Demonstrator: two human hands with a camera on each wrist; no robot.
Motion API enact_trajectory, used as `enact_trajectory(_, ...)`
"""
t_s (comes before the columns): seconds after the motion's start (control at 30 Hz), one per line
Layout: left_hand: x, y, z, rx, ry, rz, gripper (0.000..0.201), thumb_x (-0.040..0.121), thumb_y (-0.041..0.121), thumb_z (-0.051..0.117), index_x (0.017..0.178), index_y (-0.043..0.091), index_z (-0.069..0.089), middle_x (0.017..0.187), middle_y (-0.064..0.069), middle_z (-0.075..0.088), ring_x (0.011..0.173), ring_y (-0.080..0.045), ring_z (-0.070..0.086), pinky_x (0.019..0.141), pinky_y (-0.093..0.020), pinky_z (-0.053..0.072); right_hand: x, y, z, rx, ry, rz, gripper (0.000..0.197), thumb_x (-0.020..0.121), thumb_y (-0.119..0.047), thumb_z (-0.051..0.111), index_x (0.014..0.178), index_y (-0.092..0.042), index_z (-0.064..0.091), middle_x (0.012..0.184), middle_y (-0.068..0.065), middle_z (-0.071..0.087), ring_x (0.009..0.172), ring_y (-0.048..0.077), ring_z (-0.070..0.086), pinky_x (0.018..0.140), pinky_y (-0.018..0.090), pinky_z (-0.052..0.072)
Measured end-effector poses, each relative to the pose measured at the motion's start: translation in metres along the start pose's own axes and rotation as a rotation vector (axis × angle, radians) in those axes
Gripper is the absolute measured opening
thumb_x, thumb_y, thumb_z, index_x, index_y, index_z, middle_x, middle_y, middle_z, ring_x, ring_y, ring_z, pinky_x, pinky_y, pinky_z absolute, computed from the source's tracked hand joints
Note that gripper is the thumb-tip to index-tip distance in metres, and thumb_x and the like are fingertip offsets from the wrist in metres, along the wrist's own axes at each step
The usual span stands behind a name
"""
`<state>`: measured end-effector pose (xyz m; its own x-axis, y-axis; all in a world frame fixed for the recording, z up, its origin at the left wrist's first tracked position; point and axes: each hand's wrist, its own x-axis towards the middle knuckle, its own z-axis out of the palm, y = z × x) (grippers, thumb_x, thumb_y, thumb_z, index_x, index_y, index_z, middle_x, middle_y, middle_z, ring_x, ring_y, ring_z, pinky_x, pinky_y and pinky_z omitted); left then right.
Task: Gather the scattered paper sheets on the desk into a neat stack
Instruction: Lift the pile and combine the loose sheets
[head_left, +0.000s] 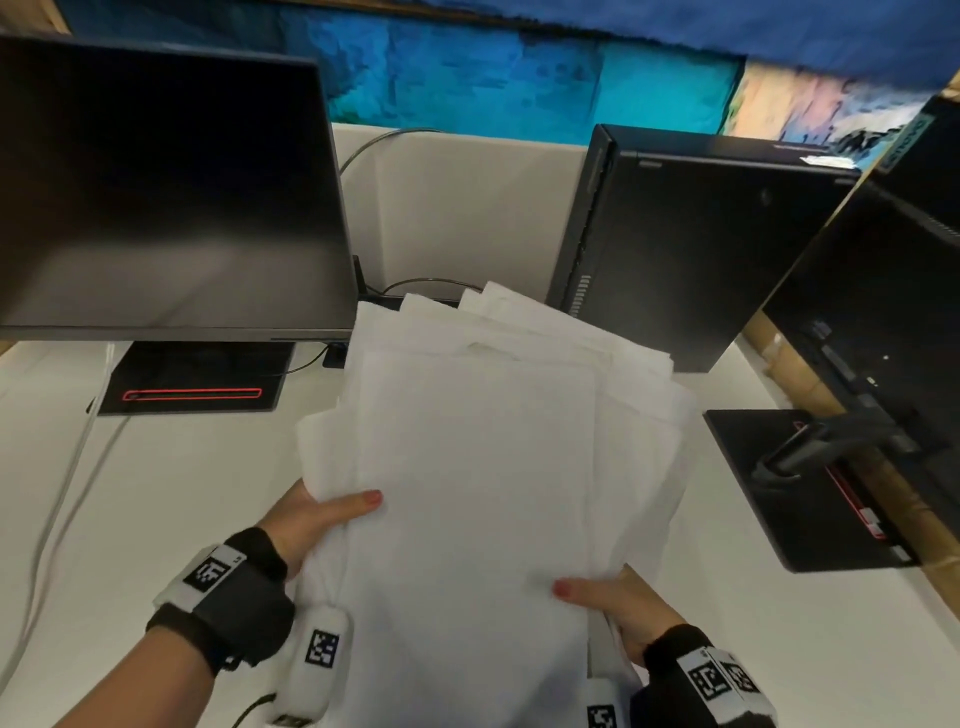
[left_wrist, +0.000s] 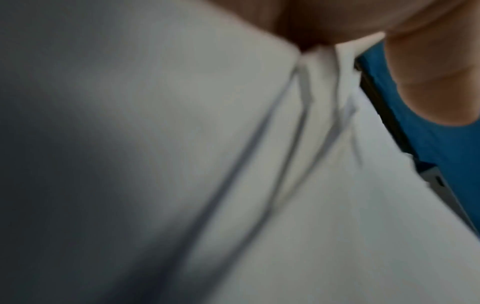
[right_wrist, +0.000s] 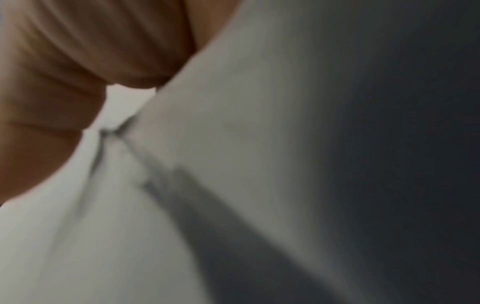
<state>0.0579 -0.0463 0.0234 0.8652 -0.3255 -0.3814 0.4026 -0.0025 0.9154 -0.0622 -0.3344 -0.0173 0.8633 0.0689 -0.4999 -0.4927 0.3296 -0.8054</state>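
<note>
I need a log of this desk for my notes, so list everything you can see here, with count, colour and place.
paper sheets: several, exact count unclear, white, fanned unevenly, held above the desk centre
desk: one, white, under everything
monitor: one, black, screen dark, left rear
monitor base: one, black with a red outline, under that monitor
desktop computer: one, black, upright, right rear
second monitor: one, black, seen from behind, far right edge
cables: a few, white and grey, left side and behind
left hand: grips the sheets' left edge, thumb on top
right hand: grips the sheets' lower right edge, thumb on top
</note>
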Motion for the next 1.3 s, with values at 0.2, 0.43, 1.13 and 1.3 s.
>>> enact_trajectory(0.2,0.003,0.009,0.001,-0.039,-0.032,0.058,0.098,0.003,0.042,0.09,0.094,0.014,0.065,0.077,0.001,0.077,0.072,-0.014,0.072,0.06,-0.024,0.057,0.007,-0.032,-0.004,0.104,0.078,-0.19,0.095,0.011,-0.036,0.094,0.097,-0.008,0.065,0.082,0.008,0.077,0.075,0.019,0.073,0.061,0.026,0.058)
enact_trajectory(0.43,0.003,0.014,0.015,-0.009,-0.148,0.055,0.092,0.006,0.034,0.092,0.091,0.009,0.066,0.077,-0.005,0.077,0.071,-0.017,0.073,0.056,-0.026,0.056,0.015,-0.064,0.01,0.125,0.044,-0.306,0.092,0.013,-0.033,0.094,0.097,-0.012,0.064,0.083,0.005,0.077,0.076,0.018,0.072,0.06,0.028,0.058)
enact_trajectory(1.13,-0.002,-0.009,-0.003,-0.227,0.176,0.099,0.044,0.053,0.016,0.084,0.093,0.015,0.064,0.078,-0.004,0.075,0.069,-0.017,0.072,0.054,-0.024,0.056,0.022,-0.002,0.022,-0.03,0.102,-0.155,0.054,0.051,-0.018,0.088,0.098,-0.003,0.068,0.088,0.011,0.076,0.083,0.022,0.072,0.066,0.025,0.056)
enact_trajectory(1.3,-0.012,-0.031,0.0,-0.115,0.105,-0.042,0.101,0.004,0.042,0.091,0.096,0.009,0.066,0.082,-0.009,0.077,0.081,-0.029,0.069,0.069,-0.036,0.055,0.02,0.008,0.022,0.016,0.191,-0.145,0.07,0.038,-0.031,0.092,0.095,0.001,0.067,0.084,0.016,0.074,0.08,0.026,0.072,0.065,0.027,0.057)
